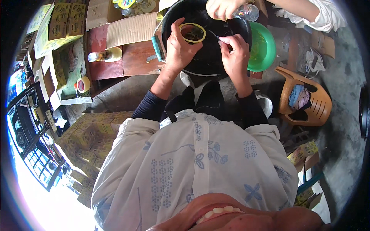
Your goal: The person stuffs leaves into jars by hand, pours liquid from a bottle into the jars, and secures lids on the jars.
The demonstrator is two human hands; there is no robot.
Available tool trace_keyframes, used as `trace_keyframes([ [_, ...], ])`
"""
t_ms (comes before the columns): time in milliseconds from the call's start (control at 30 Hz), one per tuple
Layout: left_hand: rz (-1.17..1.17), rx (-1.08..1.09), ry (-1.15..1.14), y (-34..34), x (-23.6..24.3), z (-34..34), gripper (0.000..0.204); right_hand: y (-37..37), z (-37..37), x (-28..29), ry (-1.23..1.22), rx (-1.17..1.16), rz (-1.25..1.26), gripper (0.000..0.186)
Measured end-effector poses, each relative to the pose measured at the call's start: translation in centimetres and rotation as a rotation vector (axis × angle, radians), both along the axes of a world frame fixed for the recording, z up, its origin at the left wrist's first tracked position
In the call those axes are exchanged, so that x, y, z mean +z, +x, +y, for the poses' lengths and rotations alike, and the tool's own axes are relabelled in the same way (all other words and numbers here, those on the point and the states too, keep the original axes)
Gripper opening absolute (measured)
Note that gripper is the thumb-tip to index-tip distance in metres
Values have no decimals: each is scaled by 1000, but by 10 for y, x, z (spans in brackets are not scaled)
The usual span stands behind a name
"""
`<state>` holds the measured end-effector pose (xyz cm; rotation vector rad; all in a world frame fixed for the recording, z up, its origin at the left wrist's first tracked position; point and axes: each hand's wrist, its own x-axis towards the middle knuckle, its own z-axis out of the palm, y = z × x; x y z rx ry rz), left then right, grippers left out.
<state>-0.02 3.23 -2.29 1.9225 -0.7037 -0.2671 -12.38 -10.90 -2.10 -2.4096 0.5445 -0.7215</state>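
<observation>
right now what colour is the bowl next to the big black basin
Green; the bowl sits right of the black basin, clearest in the head view.

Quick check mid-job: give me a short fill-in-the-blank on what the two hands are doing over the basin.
The left hand holds a yellow-rimmed ____ over the black basin.
The right hand pinches a thin metal ____.
Right of the black basin sits a ____ bowl.
The orange plastic chair stands on the person's ____ side.

Missing words: jar; spoon; green; right

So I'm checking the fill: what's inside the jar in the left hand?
The open jar in the left hand shows dark contents; the right hand pokes a thin tool in. Its bottom is hidden.
</observation>
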Motion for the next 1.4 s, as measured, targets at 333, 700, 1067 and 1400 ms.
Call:
trace_keyframes([
  [333,17,-25,21,-1,2,4,78,0,21,2,-158,67,-74,17],
  [700,77,-12,8,3,1,3,59,2,24,-11,-167,1,-223,18],
  [1067,28,-64,-21,0,-8,6,53,2,28,-8,-169,37,-249,18],
  [1400,15,-122,-49,3,-5,5,48,5,26,-9,-193,23,-227,18],
])
